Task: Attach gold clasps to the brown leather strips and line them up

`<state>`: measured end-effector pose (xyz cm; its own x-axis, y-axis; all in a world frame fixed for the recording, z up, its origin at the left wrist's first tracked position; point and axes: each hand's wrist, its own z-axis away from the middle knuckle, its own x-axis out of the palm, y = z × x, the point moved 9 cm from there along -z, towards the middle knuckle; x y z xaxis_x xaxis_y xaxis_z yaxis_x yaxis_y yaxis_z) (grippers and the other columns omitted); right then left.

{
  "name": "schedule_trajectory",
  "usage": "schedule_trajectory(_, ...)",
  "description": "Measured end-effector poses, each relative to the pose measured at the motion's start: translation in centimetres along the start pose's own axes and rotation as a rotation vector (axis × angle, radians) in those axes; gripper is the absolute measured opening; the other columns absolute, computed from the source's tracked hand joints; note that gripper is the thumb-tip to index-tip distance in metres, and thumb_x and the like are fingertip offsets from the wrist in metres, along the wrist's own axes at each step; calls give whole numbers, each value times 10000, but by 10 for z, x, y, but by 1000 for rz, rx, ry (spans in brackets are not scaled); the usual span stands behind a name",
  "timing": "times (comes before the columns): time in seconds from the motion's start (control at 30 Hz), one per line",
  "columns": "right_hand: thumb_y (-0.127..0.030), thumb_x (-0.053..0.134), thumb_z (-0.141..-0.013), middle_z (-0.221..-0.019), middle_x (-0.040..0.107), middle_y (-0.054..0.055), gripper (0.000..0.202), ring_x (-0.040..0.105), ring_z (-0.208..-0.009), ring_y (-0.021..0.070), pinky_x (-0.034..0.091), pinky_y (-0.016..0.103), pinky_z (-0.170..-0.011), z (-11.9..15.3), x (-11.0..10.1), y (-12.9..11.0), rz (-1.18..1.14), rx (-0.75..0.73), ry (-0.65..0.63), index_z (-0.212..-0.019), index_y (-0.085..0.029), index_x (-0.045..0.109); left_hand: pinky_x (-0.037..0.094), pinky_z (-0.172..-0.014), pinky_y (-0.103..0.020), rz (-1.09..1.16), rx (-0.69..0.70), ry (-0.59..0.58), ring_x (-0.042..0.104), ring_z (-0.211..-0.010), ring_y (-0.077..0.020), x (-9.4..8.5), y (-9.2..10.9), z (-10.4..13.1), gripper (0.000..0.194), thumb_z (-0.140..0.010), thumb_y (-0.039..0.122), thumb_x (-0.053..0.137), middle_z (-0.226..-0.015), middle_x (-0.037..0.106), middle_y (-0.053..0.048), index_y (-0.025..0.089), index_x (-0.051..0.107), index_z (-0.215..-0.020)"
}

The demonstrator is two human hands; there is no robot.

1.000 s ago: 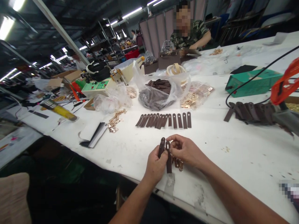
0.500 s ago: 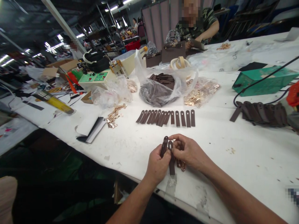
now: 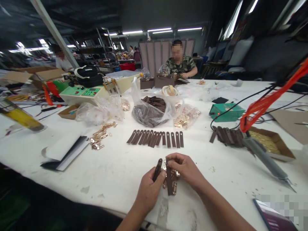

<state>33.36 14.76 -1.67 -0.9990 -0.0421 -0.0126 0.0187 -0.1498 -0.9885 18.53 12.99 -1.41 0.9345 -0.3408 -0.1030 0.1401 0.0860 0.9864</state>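
Observation:
My left hand point(image 3: 148, 189) is closed around a small stack of dark brown strap tabs point(image 3: 157, 170), their rounded ends pointing up. Between the two hands a single brown strap tab point(image 3: 169, 183) hangs upright. My right hand point(image 3: 186, 168) pinches its upper end, and the left thumb lies close to its side. A shiny bit of metal shows by the right fingertips, too small to make out. Gold metal fittings point(image 3: 174, 188) lie on the table behind and below that tab, partly hidden by it and the right hand.
Beyond the hands lies a row of brown tabs point(image 3: 168, 140). Behind it are a plastic bag of tabs point(image 3: 150, 117) and bagged gold fittings point(image 3: 185, 119). Loose fittings point(image 3: 97, 141) lie left. At right are a soldering-iron-like tool point(image 3: 264, 157), a green box point(image 3: 226, 112) and a phone point(image 3: 274, 215).
My view has levelled and shifted, showing more of the right side. My right fingers now cover the single tab's slotted top, and more gold fittings show behind it.

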Motion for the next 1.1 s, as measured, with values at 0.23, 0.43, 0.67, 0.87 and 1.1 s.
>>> schedule_trajectory(0.23,-350,622,-777,-806,731,62,314,688,-745,195,456,249,-582,-29,-110,-19,347,62,346,-1004,-154,712,392,-637,-255,14,18,7,498,-680,-169,-6,-7,4,274,-920,422,563,-699,559,8,182,600,-792)
schedule_trajectory(0.43,-262,652,-732,-671,701,41,281,648,-620,159,407,225,-514,-93,-153,-20,516,82,391,-964,-125,735,400,-642,-268,18,9,-3,489,-688,-176,-10,-7,4,288,-914,447,571,-712,553,-3,178,614,-820)
schedule_trajectory(0.67,-224,654,-715,-483,613,-10,184,513,-440,123,362,244,-484,-129,-158,5,662,104,357,-836,-131,757,402,-660,-263,33,2,-2,494,-717,-178,-14,-7,3,296,-912,457,574,-737,567,-10,177,630,-832)
schedule_trajectory(0.87,-235,681,-691,-526,633,14,243,559,-493,151,397,266,-540,-124,-162,-7,691,80,431,-888,-120,763,312,-515,-222,147,-68,7,364,-551,-109,-13,-15,4,327,-893,494,595,-639,454,36,172,618,-836)
schedule_trajectory(1.1,-474,522,-876,-866,708,75,487,654,-713,192,462,273,-596,-56,-133,-30,558,-37,553,-1203,-139,654,185,-421,-195,407,-150,-16,324,-445,-68,-13,-25,9,359,-915,518,502,-626,461,49,170,578,-959)
